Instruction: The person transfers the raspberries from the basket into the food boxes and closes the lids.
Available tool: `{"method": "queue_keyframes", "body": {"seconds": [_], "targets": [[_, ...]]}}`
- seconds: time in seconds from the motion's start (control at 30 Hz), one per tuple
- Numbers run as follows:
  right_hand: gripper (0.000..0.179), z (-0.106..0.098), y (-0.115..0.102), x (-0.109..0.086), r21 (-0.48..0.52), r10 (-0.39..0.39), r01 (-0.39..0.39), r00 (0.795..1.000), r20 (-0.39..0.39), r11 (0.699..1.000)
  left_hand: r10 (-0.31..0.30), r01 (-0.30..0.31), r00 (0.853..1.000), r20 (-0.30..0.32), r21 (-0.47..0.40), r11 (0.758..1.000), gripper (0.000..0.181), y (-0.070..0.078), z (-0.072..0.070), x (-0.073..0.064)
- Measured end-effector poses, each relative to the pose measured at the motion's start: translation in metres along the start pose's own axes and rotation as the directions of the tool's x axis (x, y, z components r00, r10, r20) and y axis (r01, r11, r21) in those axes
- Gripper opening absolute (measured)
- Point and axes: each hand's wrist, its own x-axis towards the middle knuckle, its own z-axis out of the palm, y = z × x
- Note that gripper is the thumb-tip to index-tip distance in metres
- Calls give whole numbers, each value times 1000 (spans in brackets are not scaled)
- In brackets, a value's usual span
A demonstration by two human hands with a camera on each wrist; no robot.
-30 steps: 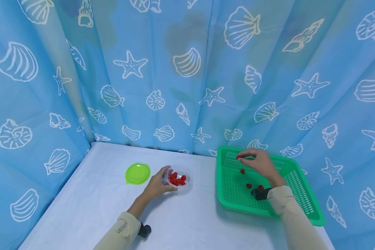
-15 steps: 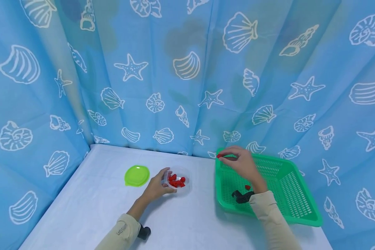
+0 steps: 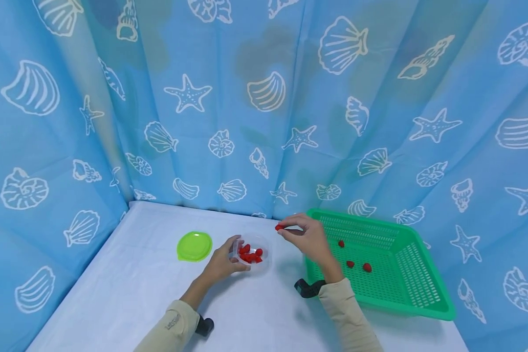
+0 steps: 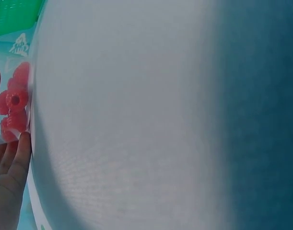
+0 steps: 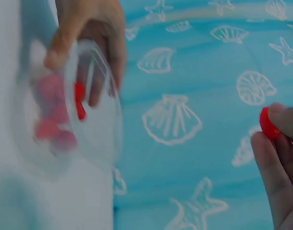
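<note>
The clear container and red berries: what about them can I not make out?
Head view: the count of berries in the container; they are small and overlap.
Left wrist view: part of the container, cut off by the left edge.
Right wrist view: surface detail of the container's berries, blurred; part of the held berry, behind the right hand.

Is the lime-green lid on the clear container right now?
No, the lime-green lid lies on the white table, apart from the clear container, whose uncovered mouth shows red berries inside.
</note>
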Motion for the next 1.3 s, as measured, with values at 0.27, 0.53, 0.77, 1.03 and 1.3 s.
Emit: {"method": "queue_keyframes", "body": {"seconds": [0.27, 0.53, 0.77, 1.03, 1.3], "targets": [[20, 50, 3, -12, -66, 29, -40, 986, -165, 997, -10, 10, 1000, -15, 17, 1000, 94, 2, 1, -1], [20, 82, 18, -19, -20, 91, -99, 965, -245, 995, -9, 9, 1000, -13, 16, 1000, 94, 5, 1, 0], [17, 98, 37, -24, -4, 91, -96, 962, -259, 995, 25, -25, 1000, 3, -6, 1000, 92, 4, -1, -1], [18, 110, 48, -27, -49, 91, -106, 965, -247, 993, 37, -37, 999, 7, -5, 999, 92, 3, -2, -1], [20, 118, 47, -28, -156, 90, -126, 971, -221, 980, 43, -42, 999, 14, -11, 999, 91, 3, -2, -3]]}}
